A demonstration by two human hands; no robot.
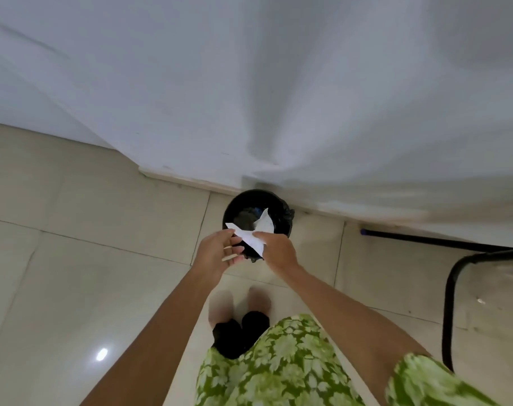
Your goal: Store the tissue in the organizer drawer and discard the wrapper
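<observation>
A white crumpled wrapper [253,234] hangs over the mouth of a round black bin [240,206] lined with a black bag, standing on the floor against the wall. My right hand [277,250] pinches the wrapper near its middle. My left hand [217,253] is beside it with fingers spread, its fingertips touching the wrapper's left end. Both hands hover just in front of and above the bin. No tissue or organizer drawer is in view.
A white wall [249,83] rises behind the bin. Cream floor tiles [73,273] spread to the left. A black metal-framed chair or table leg [451,303] stands at the right. My feet [240,306] are right below the hands.
</observation>
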